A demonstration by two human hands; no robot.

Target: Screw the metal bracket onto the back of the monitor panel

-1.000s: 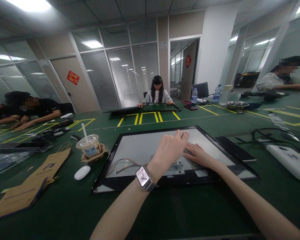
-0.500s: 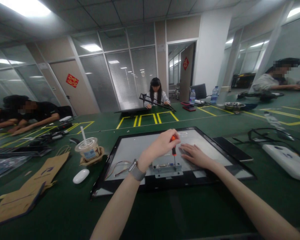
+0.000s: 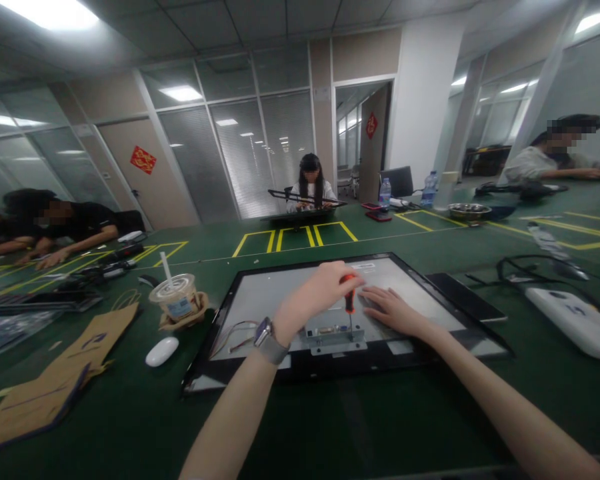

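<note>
Orange-red screwdriver point(image 3: 349, 303), clamped in the left hand point(image 3: 317, 291), is best held upright on the six-o'clock bracket point(image 3: 334, 343); right hand point(image 3: 393, 310) flat, fingers apart.

Display panel point(image 3: 260, 290): pale grey face, black border, lying flat on the green table point(image 3: 405, 420) | Metal bracket point(image 3: 333, 345): silver, fixed-looking, near the panel's closer edge | Screwdriver point(image 3: 350, 303): red-and-black handle, slim shaft, nearly upright, tip down at the bracket's right end (exact contact too small to tell)
</note>
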